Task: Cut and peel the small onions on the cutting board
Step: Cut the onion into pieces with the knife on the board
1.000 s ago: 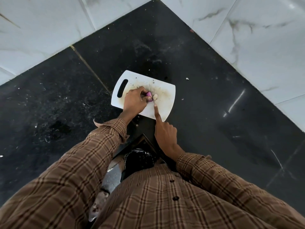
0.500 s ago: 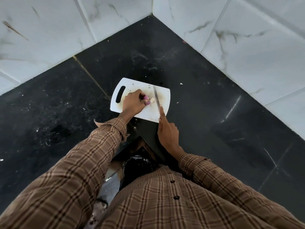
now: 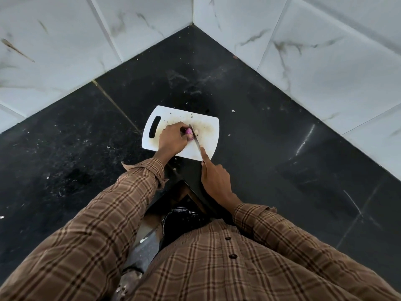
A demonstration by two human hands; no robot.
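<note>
- Left hand (image 3: pixel 171 141) at frame centre, fingers (image 3: pixel 183 132) curled together and clamped on a small purple onion (image 3: pixel 188 131), pinning it to the white cutting board (image 3: pixel 208 131).
- Right hand (image 3: pixel 216 178) just below and right of the board, wrapped shut around a knife handle hidden under the palm; index finger (image 3: pixel 205 156) stretched straight along the spine of the knife (image 3: pixel 195 139).
- Blade running up and left from that finger, its far part resting against the right side of the onion, beside the left fingertips.
- Pale peeled piece (image 3: pixel 197 132) lying on the board just right of the blade, touching or nearly touching it; cannot tell which.
- Board flat on the black desk (image 3: pixel 260 137), slot handle (image 3: pixel 154 129) at its left end, brownish smears and small scraps across its middle.
- A few white flecks (image 3: pixel 233 111) on the desk near the board's upper right corner.
- White marbled wall tiles (image 3: pixel 325 68) meeting in a corner at the top of the frame.
- Brown checked sleeves (image 3: pixel 121 205) filling the lower frame; a dark bin-like opening (image 3: pixel 182 218) between the forearms, contents unclear.
</note>
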